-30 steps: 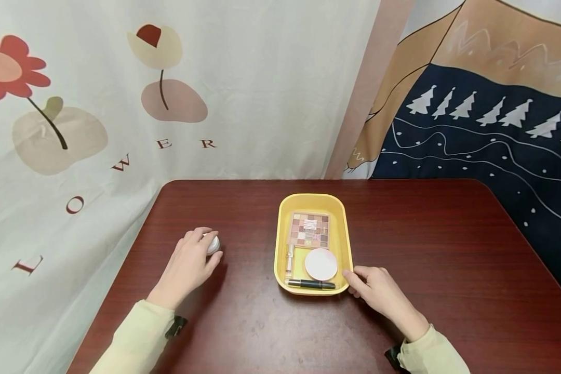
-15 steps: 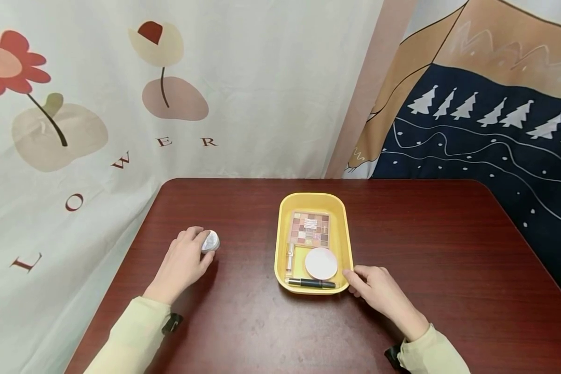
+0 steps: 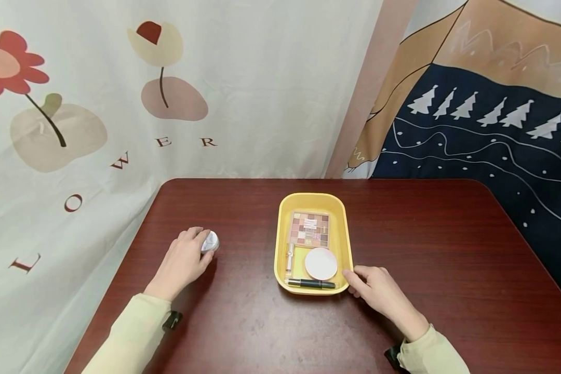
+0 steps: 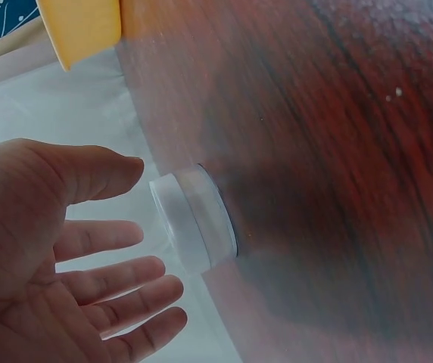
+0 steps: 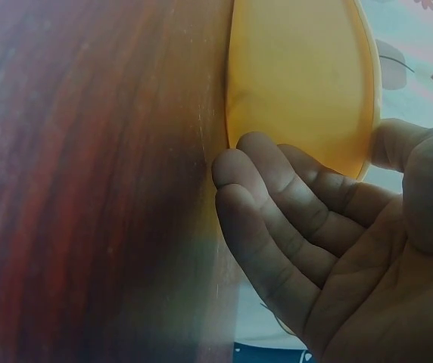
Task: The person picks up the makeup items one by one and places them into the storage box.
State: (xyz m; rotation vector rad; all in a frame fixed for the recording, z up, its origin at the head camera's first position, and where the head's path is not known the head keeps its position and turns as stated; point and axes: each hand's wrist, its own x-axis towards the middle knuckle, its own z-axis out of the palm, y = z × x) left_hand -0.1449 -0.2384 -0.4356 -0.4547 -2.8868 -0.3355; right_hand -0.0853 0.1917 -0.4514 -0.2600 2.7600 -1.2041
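A small round jar (image 3: 210, 242) with a white lid (image 4: 176, 224) and translucent body stands on the table, left of the tray. Just beside it is my left hand (image 3: 179, 265), its fingers spread and nearly straight; in the left wrist view a gap shows between the fingertips (image 4: 129, 172) and the jar. My right hand (image 3: 378, 291) pinches the near right corner of a yellow tray (image 3: 348, 244), thumb over the rim and fingers against the outer wall (image 5: 303, 83). Inside the tray lie an eyeshadow palette (image 3: 310, 229), a round pale pink compact (image 3: 321, 264), a slim tube (image 3: 290, 258) and a dark pen-like stick (image 3: 311, 283).
The dark red wooden table (image 3: 243, 322) has rounded far corners. A white curtain (image 3: 262, 93) with printed flowers hangs behind and to the left, a navy patterned cloth (image 3: 472, 135) to the right. Both wrists wear a dark band (image 3: 172, 320).
My left hand has drawn back slightly to the left, so more of the jar shows. The jar stays about where it was. My right hand and the tray have not moved.
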